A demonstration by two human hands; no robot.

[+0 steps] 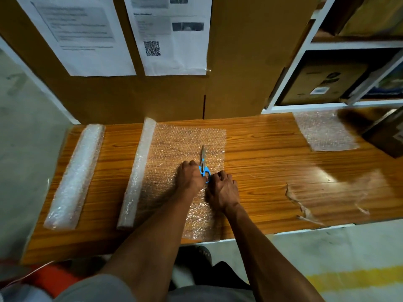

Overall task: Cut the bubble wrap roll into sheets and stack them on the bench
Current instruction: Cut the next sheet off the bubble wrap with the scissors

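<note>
Mid-cut: our right hand [222, 190] seemingly grips the scissors [204, 165], left hand [189, 176] presses the unrolled wrap [174, 147]; one sheet [325, 131] stacked.

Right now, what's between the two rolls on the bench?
Nothing: head view shows only bare bench between the left roll and the part-unrolled roll.

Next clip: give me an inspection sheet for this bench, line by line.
Surface: wooden bench, glossy.
Job's things: partly unrolled bubble wrap roll; second roll at left; blue scissors on the unrolled wrap; cut sheet far right.
Clutter: plastic scraps.
Grippers: left hand and right hand both at the scissors' handles; exact grip unclear.
Cables: nothing seen.
Surroundings: cardboard panel with printed papers; white shelving with boxes.
</note>
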